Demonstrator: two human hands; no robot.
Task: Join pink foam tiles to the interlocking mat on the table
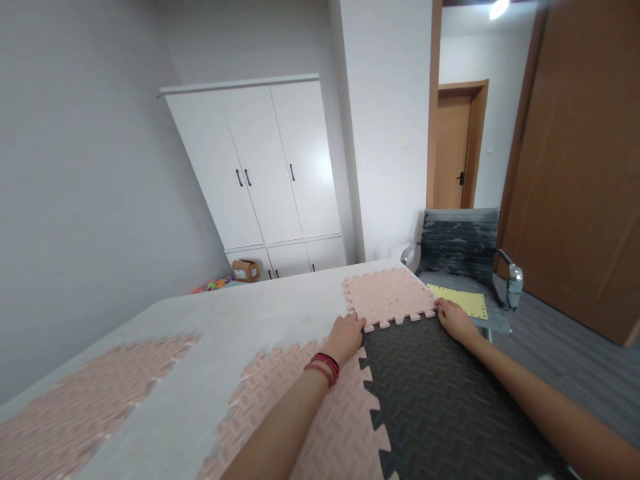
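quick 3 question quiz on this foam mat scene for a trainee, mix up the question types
1. True or false: both hands touch the far pink mat tile.
2. Multiple choice: what colour is the tile just in front of that pink one? A) dark grey B) blue C) green
3. Fill in: the yellow sheet lies on the seat of the ____.

Key
1. True. The left hand is at its near left edge and the right hand at its near right corner.
2. A, the dark grey tile, whose teeth meet the pink one.
3. Chair, beyond the table's far right corner.
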